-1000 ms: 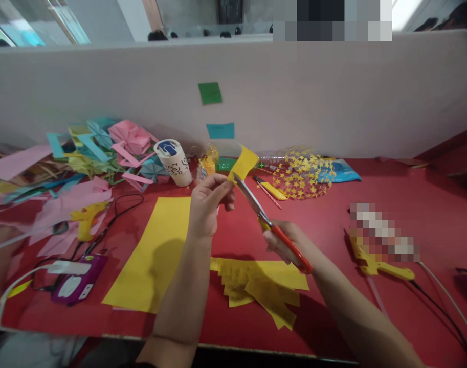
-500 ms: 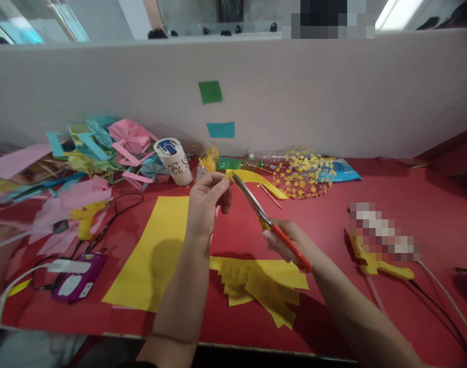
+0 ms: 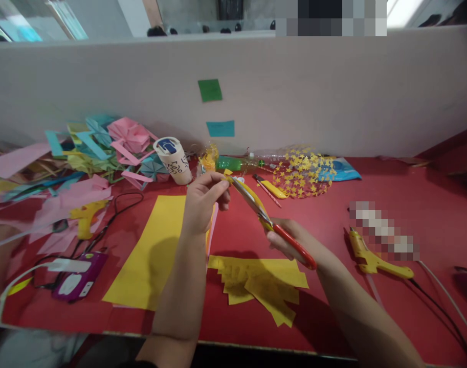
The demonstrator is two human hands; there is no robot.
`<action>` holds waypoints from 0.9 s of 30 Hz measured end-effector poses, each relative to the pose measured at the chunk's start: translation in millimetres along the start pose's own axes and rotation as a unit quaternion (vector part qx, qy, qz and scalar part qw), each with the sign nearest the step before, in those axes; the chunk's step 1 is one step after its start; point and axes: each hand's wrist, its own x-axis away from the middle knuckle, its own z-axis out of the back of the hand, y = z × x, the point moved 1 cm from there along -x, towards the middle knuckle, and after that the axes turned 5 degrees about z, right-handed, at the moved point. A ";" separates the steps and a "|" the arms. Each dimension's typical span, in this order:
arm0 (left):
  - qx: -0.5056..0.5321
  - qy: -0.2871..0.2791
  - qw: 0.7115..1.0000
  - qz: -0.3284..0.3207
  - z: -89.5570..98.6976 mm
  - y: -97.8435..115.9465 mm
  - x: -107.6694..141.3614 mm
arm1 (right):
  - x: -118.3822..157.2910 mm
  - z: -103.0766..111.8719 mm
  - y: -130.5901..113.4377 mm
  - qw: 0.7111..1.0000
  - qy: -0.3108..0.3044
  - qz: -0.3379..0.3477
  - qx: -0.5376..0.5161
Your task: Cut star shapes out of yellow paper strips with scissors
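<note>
My left hand (image 3: 207,202) is closed, pinching one end of a narrow yellow paper strip (image 3: 227,173) between thumb and fingertips. In my right hand (image 3: 287,232) are red-handled scissors (image 3: 294,247), their blades pointing up and left to the pinched end. The strip seems to hang down along the blades; whether they are parted there I cannot tell. Below my hands lies a fanned pile of yellow paper strips (image 3: 262,286). A large yellow paper sheet (image 3: 141,266) lies partly under my left forearm, with a pink edge showing beside it.
Folded paper pieces (image 3: 129,135) heap up at the left, near a white cup (image 3: 174,163). A yellow glue gun (image 3: 85,217) and purple box (image 3: 80,278) lie left; another glue gun (image 3: 371,258) lies right. A yellow cutter (image 3: 275,189) is behind my hands, before a partition (image 3: 294,92).
The yellow strip, which stretched away to the right behind the scissors, now lies along the blades. The cutter behind it has come into view. The scissors have shifted slightly right and down.
</note>
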 end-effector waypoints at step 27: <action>-0.024 -0.022 0.999 -0.016 8.0 -2.3 -1.1 | 0.6 2.4 0.1 1.000 -0.016 -0.006 -0.002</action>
